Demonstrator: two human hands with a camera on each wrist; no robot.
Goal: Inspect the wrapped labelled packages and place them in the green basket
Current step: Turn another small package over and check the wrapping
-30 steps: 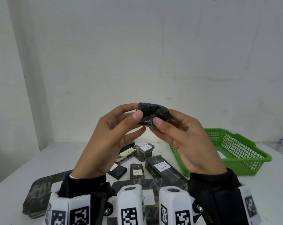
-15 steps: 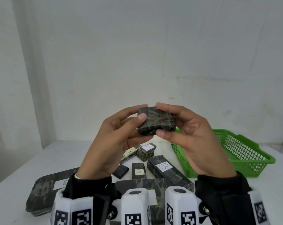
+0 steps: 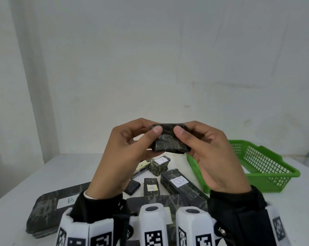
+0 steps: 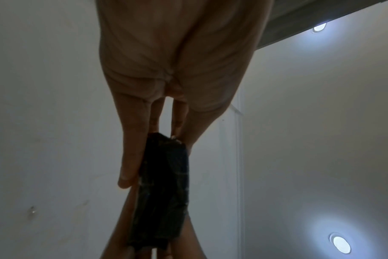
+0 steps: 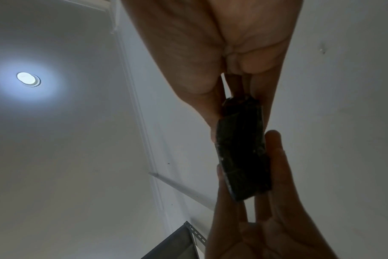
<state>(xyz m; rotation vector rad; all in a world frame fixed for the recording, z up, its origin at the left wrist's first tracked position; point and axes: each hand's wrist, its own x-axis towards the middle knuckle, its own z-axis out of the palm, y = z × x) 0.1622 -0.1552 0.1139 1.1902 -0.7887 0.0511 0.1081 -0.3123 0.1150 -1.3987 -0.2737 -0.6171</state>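
1. Pinching a dark wrapped package (image 3: pixel 169 138) from either end, left hand (image 3: pixel 122 157) and right hand (image 3: pixel 214 153) both keep a thumb-and-finger grip, raised above the tabletop (image 3: pixel 65 167).
2. The green basket (image 3: pixel 267 167) stands right.

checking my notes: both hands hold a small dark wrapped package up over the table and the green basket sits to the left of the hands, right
Not quite. The green basket sits to the right of the hands, as the head view shows. The rest holds: left hand and right hand hold the dark wrapped package above the table.

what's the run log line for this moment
phase: inspect | left hand + right hand: pinch wrapped package | green basket: package not in
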